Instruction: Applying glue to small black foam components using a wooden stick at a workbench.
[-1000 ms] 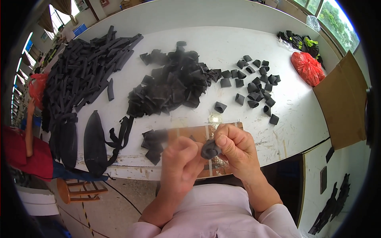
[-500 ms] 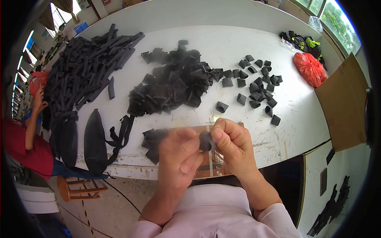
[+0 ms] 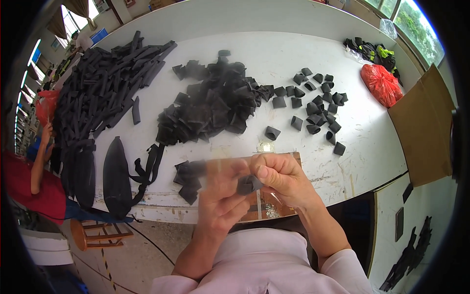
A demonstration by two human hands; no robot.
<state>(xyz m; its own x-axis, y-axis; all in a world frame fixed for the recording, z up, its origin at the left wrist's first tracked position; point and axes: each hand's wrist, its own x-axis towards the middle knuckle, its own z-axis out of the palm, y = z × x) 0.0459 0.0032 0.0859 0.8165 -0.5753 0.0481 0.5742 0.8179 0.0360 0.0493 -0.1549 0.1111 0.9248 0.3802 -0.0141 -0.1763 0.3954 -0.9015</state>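
Note:
In front of me, over a brown board [image 3: 276, 208] at the table's near edge, I have a small black fabric loop [image 3: 249, 184] between my two hands. My right hand [image 3: 286, 179] pinches its right edge between thumb and bent forefinger. My left hand [image 3: 223, 191] is at the loop's left side with its fingers curled in; its upper part is smeared by motion. A few flat black pieces [image 3: 188, 183] lie just left of my left hand. Beyond my hands are a big heap of black fabric pieces [image 3: 210, 105] and, to its right, several separate black loops [image 3: 316, 117].
Long black strips [image 3: 107, 83] are piled at the far left, with dark pouches and straps [image 3: 117, 179] nearer. On the right are a red plastic bag [image 3: 382, 85] and a cardboard box [image 3: 423, 130]. A person in a red top [image 3: 34, 188] is at the left, by a wooden stool [image 3: 100, 232].
Both hands and the loop have shifted slightly; the loop is a little lower and further left. My right fingers have turned inward over its edge. The piles have not changed.

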